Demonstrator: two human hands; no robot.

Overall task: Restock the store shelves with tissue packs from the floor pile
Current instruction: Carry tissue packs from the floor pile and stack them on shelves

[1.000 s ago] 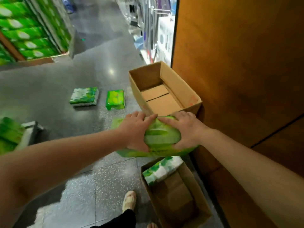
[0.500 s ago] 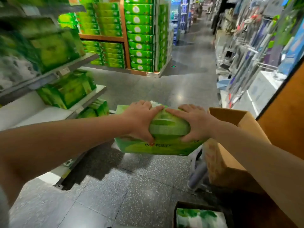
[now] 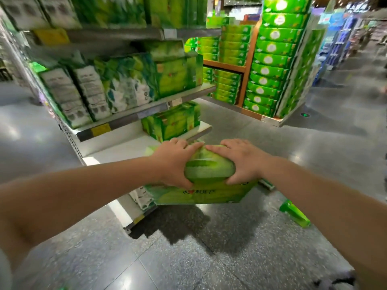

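Before you runs a grey speckled tile floor [image 3: 209,258], and on it to your left stands a white shelf unit [image 3: 134,147] with several tiers. Its middle tier carries upright tissue packs in green and white wrap [image 3: 125,82]; the tier below holds a green block of packs [image 3: 171,122] at its far end, with bare white shelf nearer to you. Farther off, to the right of the unit, a tall display stack of green boxes [image 3: 270,59] rises from a wooden base on the floor. You hold one large green tissue pack [image 3: 201,195] in the air at the end corner of the shelf unit, level with its lower tiers, not resting on any of them; its long printed side faces you and its top bulges up between your hands. Your left hand [image 3: 173,164] grasps the left part of that top, fingers over the far edge and thumb curled on the near side. Your right hand [image 3: 240,162] grasps the right part in the same manner. A smaller green package [image 3: 294,213] lies on the floor to the right, well apart from the held pack; its make cannot be told.
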